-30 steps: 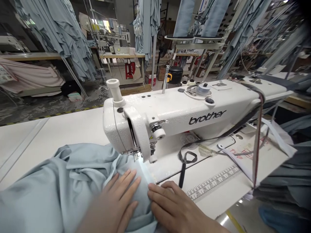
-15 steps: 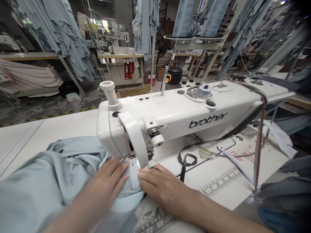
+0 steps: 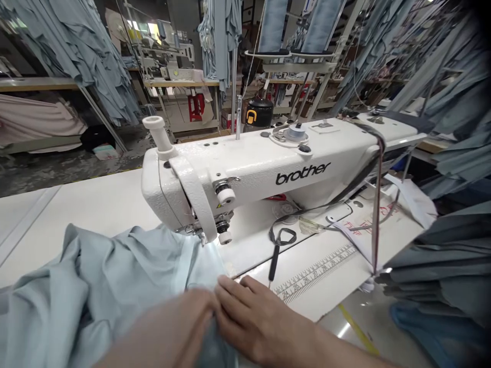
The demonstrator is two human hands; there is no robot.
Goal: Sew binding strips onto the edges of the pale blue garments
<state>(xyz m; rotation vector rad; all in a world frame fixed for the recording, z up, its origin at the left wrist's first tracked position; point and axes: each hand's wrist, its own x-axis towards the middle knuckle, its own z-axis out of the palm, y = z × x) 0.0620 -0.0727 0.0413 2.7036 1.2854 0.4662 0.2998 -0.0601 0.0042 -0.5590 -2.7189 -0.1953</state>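
Pale blue fabric [image 3: 126, 276] is lying in loose folds on the white tabletop [image 3: 99, 199], its flatter right-hand edge reaching beneath the presser foot [image 3: 203, 239] of a white sewing machine [image 3: 238, 168]. The left hand [image 3: 180, 322] is overlying the fabric near its front edge (motion is blurring its outline, so whether its fingers are gripping cannot be told). The right hand [image 3: 249, 317] is resting just beside it, fingers bent and drawn together at the fabric's edge; whether it is pinching the cloth cannot be told. Beyond the right hand, a black-handled tool [image 3: 273, 263] is lying near a printed ruler scale [image 3: 318, 273]. A dark strap [image 3: 378, 204] is hanging over the machine's arm, and a blue-grey bobbin [image 3: 296, 132] is sitting on top. At right, folded cloth [image 3: 452, 260] is lying in a stack; behind, two thread cones [image 3: 273, 25] are standing on a rack and blue garments [image 3: 84, 56] are hanging.
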